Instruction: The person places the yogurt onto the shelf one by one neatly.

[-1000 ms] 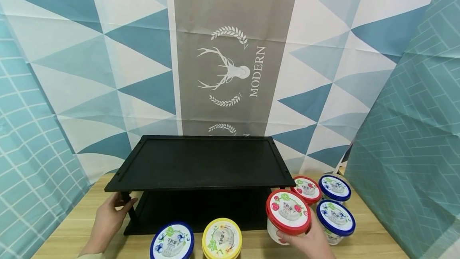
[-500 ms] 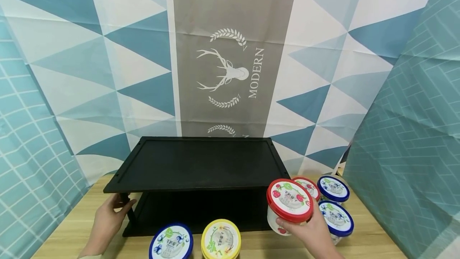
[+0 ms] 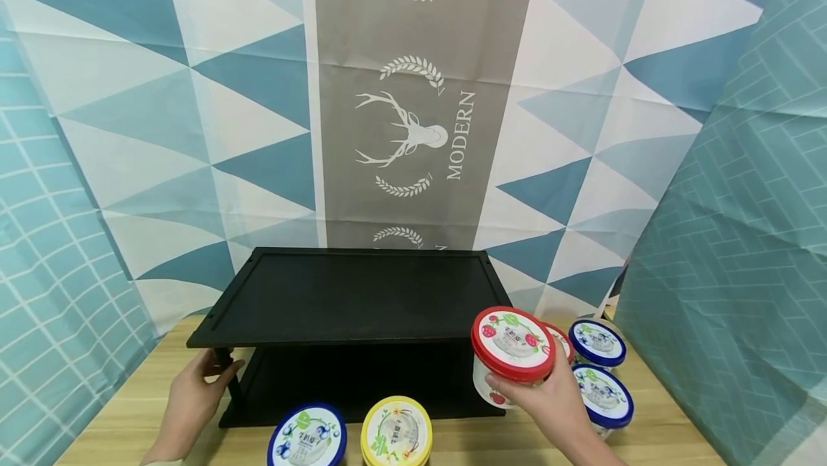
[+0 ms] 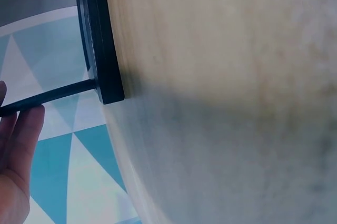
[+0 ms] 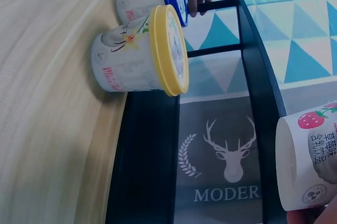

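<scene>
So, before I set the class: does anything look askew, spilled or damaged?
Yes: behind the shelf, the backdrop's deer and MODERN lettering lie sideways in the head view, as if hung turned. No spill or damage shows.

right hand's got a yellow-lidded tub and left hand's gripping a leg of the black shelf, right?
Not yellow: the head view shows the tub in the right hand has a red lid. The left hand does grip a leg of the black shelf.

Wooden table (image 3: 668, 434) with shelf (image 3: 375, 297), tubs (image 3: 397, 431)
</scene>
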Available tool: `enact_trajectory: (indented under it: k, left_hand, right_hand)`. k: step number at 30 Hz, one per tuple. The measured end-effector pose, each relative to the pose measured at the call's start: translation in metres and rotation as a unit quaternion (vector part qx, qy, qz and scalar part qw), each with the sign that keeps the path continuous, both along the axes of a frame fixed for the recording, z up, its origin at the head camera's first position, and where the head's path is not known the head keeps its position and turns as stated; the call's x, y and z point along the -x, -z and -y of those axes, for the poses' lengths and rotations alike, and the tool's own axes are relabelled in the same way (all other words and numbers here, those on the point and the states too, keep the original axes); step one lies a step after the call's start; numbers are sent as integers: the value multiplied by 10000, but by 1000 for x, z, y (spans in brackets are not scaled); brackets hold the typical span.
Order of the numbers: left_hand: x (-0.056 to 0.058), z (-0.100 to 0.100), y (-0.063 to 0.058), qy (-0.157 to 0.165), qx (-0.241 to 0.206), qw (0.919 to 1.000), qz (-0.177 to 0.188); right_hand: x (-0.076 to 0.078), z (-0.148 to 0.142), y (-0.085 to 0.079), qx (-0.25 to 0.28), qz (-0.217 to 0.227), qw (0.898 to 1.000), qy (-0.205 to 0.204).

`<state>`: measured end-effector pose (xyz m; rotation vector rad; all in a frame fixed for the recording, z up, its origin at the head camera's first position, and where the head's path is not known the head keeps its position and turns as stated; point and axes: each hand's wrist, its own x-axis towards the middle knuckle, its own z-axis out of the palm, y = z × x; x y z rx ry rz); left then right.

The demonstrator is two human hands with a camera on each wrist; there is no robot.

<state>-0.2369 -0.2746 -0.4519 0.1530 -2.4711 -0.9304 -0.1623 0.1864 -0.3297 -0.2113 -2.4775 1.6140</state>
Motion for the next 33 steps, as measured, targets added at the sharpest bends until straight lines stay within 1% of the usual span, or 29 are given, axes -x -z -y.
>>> enact_trajectory:
  k: [3, 7, 13, 18, 24, 31, 33]
  left_hand:
    - [2, 0, 1, -23, 21, 9999, -144]
    - [4, 0, 2, -55, 52, 9995, -306]
    - [3, 0, 2, -91, 75, 9995, -300]
    - [2, 1, 3, -56, 140, 9994, -325]
    - [2, 0, 3, -49, 66, 9997, -240]
    - [4, -1, 2, -47, 53, 9996, -265]
    - [3, -1, 2, -43, 47, 9997, -244]
  right_hand:
    - [2, 4, -3, -135, -39, 9999, 61]
    - [4, 7, -8, -237, -171, 9996, 31]
    - [8, 12, -13, -350, -474, 9983, -43]
    - [10, 17, -15, -359, -395, 9986, -35]
    - [12, 23, -21, -414, -435, 9982, -81]
    - [15, 29, -32, -439, -867, 9947, -322]
    - [17, 32, -34, -470, -895, 9943, -341]
